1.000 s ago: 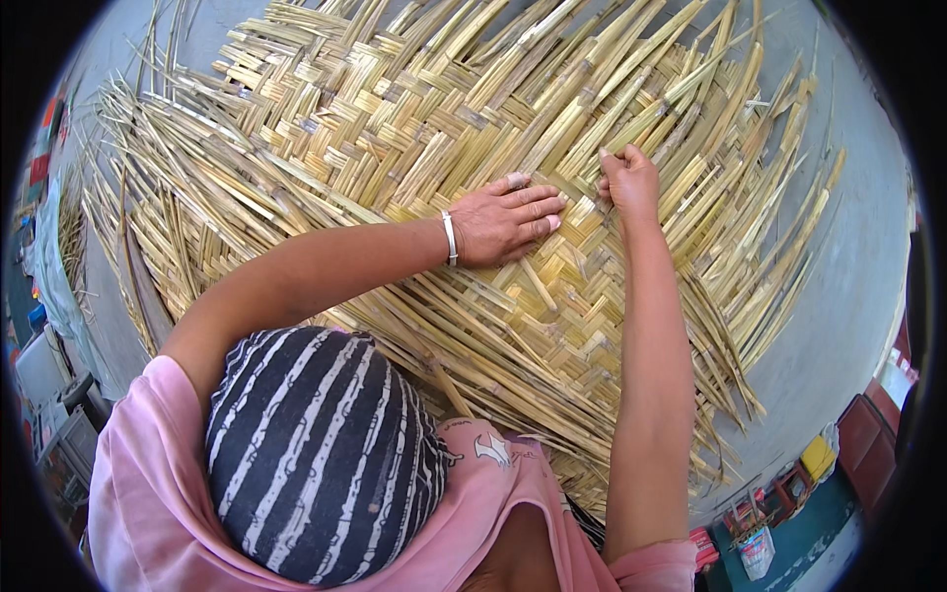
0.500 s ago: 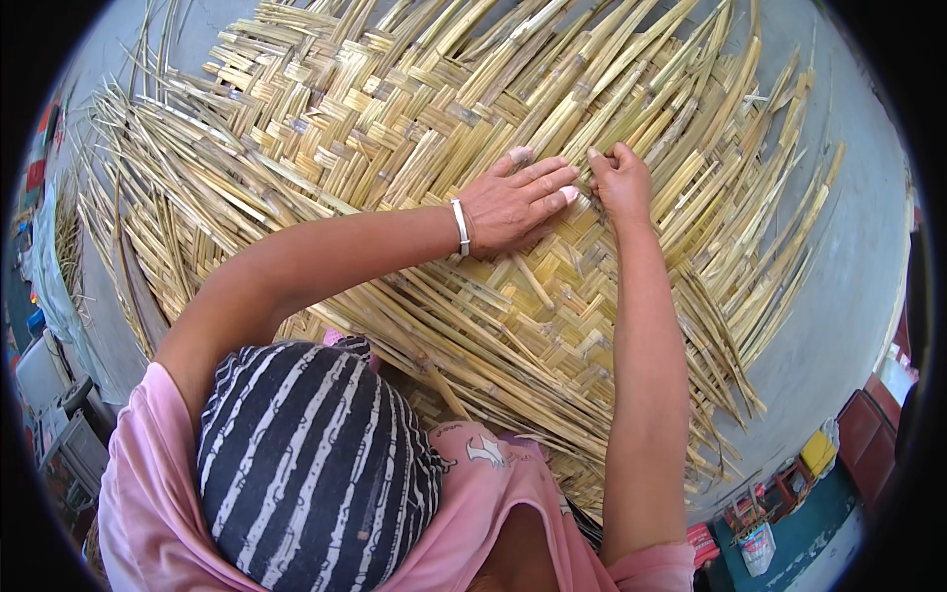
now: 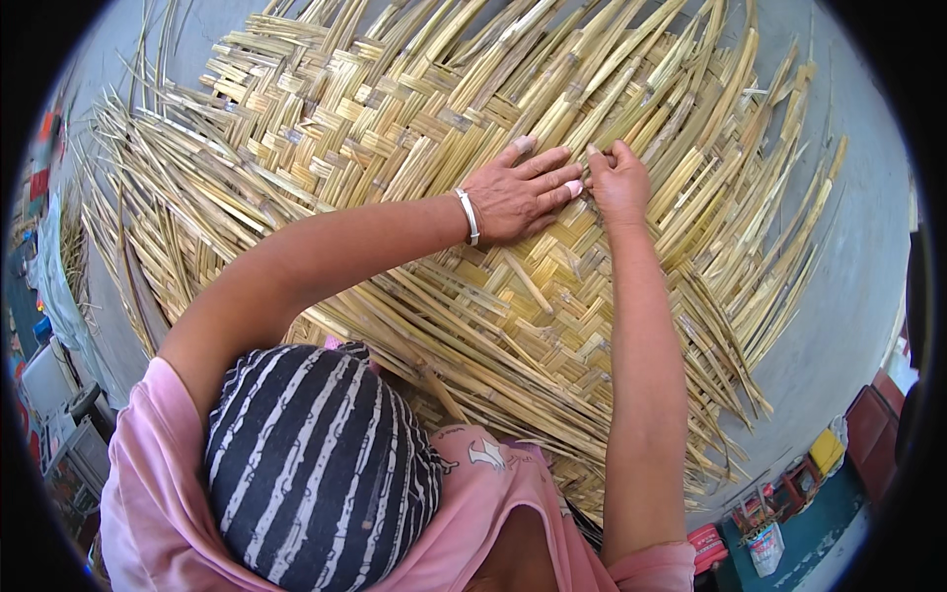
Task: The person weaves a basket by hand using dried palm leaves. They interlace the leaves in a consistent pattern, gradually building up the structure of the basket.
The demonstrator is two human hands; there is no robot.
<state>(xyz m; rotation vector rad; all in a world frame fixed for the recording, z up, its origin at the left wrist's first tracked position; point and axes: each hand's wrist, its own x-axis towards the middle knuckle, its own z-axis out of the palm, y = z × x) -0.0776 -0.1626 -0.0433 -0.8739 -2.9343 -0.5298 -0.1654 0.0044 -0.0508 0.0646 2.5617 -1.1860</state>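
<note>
The right hand [image 3: 619,185] is curled, its fingertips pinched on a thin split-reed strip [image 3: 592,168] where that strip enters the weave, so the grasp is closed on the strip itself. The left hand [image 3: 518,194] lies flat and open beside it, fingers spread and pressing down on the woven mat [image 3: 395,109], the little finger touching the right hand's fingertips; it grips nothing, and judging by its spread it serves as a weight that keeps the crossing strips from lifting while the right hand works the one strip. A pale bangle [image 3: 468,216] sits on the left wrist. The strip and both hands are at the mat's middle, just where the tight herringbone weave gives way to the loose, unwoven strip ends [image 3: 750,227] that fan out toward the right and far edge. The mat lies flat on a grey concrete floor [image 3: 838,326]. Nearer the camera are a striped head cloth [image 3: 316,464] and a pink garment [image 3: 493,493], and small coloured containers [image 3: 829,449] stand at the lower right rim. Compared with a second ago, the two hands have drawn together: then they were apart with a gap of weave between them, now they touch, and the left hand has slid toward the right while staying flat on the mat
</note>
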